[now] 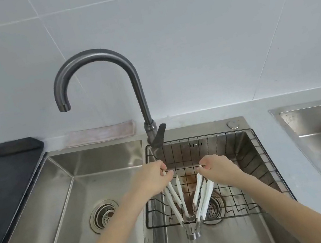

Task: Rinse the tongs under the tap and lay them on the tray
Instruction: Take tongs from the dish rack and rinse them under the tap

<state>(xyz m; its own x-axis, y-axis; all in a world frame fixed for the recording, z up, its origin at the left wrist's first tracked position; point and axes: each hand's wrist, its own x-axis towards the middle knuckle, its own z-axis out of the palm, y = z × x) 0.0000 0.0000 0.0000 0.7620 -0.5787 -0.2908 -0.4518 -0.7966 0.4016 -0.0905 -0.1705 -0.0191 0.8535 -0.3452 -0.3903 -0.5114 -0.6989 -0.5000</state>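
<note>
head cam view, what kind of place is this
Most likely a home kitchen: a steel double sink with a gooseneck tap, a wire rack in one basin, white wall tiles.

Tongs (187, 200) pinched in my left hand (153, 179) and right hand (217, 168): white matt plastic arms with scalloped edges, bright polished metal at the hinge. Sink (102, 159) — brushed stainless steel, satin sheen, brown staining on the floor of the right basin. Basket (256, 168): thin black coated wire. Tap (92, 57) — dull grey brushed metal. Tray (3, 170): black, matt, looks plastic. Cloth (100, 133): pale, soft weave. Wall tiles (184, 42): smooth, faintly glossy.
</note>
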